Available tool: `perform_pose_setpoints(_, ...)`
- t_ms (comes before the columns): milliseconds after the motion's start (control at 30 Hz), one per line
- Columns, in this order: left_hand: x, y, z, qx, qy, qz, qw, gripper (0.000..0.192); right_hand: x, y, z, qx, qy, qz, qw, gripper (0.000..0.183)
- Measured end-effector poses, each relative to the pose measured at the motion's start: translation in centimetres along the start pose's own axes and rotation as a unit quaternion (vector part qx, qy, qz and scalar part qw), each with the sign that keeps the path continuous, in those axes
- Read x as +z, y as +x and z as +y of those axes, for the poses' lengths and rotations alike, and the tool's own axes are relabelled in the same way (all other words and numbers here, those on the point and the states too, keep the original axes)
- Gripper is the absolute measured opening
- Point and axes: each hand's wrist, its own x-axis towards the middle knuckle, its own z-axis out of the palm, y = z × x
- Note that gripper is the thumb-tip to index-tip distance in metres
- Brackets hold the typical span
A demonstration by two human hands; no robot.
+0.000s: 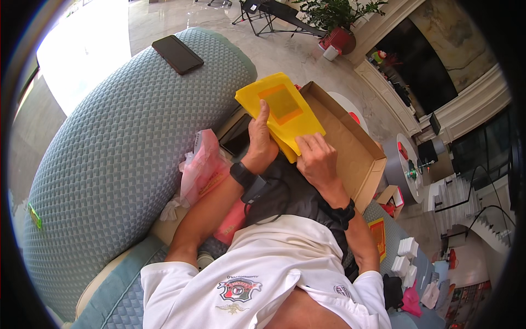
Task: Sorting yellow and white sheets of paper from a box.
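A stack of yellow paper sheets [302,123] with an orange-framed square is held between both hands above my lap. My left hand [261,135] grips its left edge, the thumb lying on top near the square. The fingers of my right hand [316,154] close on the lower right corner. Behind the paper, an open shallow cardboard box [347,142] rests to the right. Left of my left forearm lies a pink plastic bag [205,168] with printing. What lies directly under the sheets is hidden.
A black phone or tablet [177,53] lies on the quilted blue-grey sofa arm [135,119]. To the right are a red-and-yellow paper [377,238], white tissue-like packs [407,248] and a pink cloth [411,300]. A round table [400,177] stands beyond the box.
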Motion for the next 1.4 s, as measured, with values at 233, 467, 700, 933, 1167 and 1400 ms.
perform_pose_setpoints(233, -0.1, 0.0, 0.0, -0.001, 0.009, 0.012, 1.0, 0.046, 0.3, -0.1, 0.8, 0.005, -0.013, -0.013, 1.0, 0.035)
perform_pose_setpoints(467, 0.1, -0.2, 0.2, -0.014, -0.002, 0.007, 1.0, 0.039, 0.4, -0.2, 0.8, 0.0, -0.02, -0.012, 1.0, 0.037)
perform_pose_setpoints(700, 0.0, -0.2, 0.3, -0.015, 0.011, 0.002, 1.0, 0.036, 0.4, -0.1, 1.0, -0.022, -0.026, -0.023, 0.999, 0.038)
perform_pose_setpoints(933, -0.1, 0.0, 0.4, -0.03, 0.012, 0.016, 0.999, 0.034, 0.4, -0.1, 1.3, -0.052, -0.034, -0.006, 0.998, 0.027)
perform_pose_setpoints(1167, -0.3, 0.0, 0.2, -0.03, 0.025, 0.026, 0.999, 0.033, 0.6, -0.2, 1.3, -0.058, -0.038, -0.004, 0.998, 0.026)
perform_pose_setpoints(1400, -0.6, 0.2, 0.0, -0.016, 0.027, 0.047, 0.998, 0.034, 0.2, -0.3, 1.2, -0.04, 0.044, -0.016, 0.998, 0.031)
